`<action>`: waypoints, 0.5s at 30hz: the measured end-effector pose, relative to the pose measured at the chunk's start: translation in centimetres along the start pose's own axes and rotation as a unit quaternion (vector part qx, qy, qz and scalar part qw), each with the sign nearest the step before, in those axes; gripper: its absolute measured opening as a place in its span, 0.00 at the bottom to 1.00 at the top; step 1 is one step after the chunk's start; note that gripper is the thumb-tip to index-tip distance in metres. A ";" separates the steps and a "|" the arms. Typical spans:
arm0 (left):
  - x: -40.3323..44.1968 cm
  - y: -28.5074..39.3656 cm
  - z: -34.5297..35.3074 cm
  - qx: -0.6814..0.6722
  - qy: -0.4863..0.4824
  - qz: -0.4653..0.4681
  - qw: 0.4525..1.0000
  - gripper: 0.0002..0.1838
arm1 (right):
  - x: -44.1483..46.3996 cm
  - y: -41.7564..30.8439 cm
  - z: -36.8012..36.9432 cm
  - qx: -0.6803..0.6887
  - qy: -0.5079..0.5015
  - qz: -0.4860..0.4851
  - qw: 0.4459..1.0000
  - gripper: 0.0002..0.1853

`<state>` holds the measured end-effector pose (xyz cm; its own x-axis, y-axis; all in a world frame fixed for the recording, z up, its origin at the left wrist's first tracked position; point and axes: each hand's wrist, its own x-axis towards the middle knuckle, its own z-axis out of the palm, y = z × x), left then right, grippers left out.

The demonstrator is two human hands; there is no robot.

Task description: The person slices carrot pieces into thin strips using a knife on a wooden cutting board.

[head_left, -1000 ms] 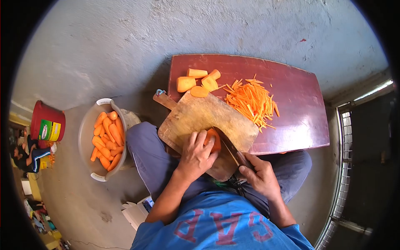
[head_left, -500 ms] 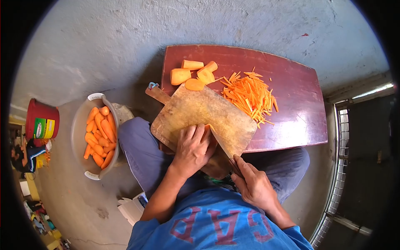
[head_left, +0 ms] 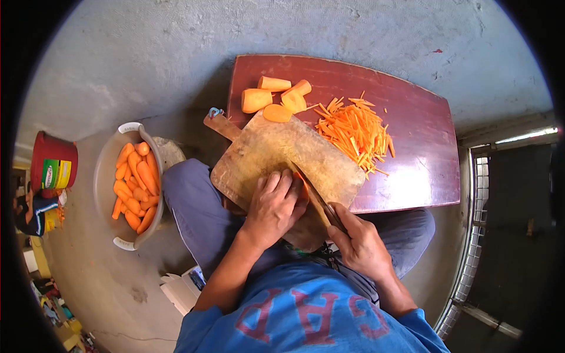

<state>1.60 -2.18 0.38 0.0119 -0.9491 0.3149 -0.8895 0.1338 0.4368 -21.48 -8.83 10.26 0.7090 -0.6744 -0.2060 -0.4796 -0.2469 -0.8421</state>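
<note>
My left hand (head_left: pixel 273 206) presses down on the near part of a wooden cutting board (head_left: pixel 253 153), its fingers curled over a piece of carrot (head_left: pixel 302 183). Most of that piece is hidden under the hand. In my right hand (head_left: pixel 362 242) is the handle of a kitchen knife (head_left: pixel 318 199), whose blade stands beside the carrot, close to my left fingertips. An oval carrot slice (head_left: pixel 277 113) lies at the board's far corner. Thick carrot chunks (head_left: pixel 256 100) sit just past it, and a heap of carrot strips (head_left: pixel 355 133) lies right of the board.
The board rests partly on a dark red table (head_left: pixel 412 147) against the wall. To the left stands a grey basin (head_left: pixel 105 188) of whole carrots. Farther left are a red bucket (head_left: pixel 50 156) and another person (head_left: pixel 36 212). A screened door frame (head_left: pixel 479 194) is at right.
The knife blade has turned from lying tilted to nearly edge-on, and more of the carrot piece shows beside it. My left hand keeps its hold. The whole view has shifted slightly.
</note>
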 end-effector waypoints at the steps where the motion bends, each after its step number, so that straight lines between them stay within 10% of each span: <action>1: 0.0 0.0 0.2 -0.005 0.006 0.000 1.000 0.32 | -0.7 -0.1 -0.2 -0.002 0.005 -0.012 1.000 0.24; 15: -0.4 -0.2 0.2 -0.019 0.021 -0.006 1.000 0.31 | 1.4 0.2 0.5 -0.006 -0.014 0.003 1.000 0.23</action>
<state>1.71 -1.92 0.04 0.0429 -0.9380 0.3441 -0.8708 0.1337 0.4731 -20.32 -9.46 9.55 0.7201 -0.6563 -0.2254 -0.4903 -0.2513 -0.8345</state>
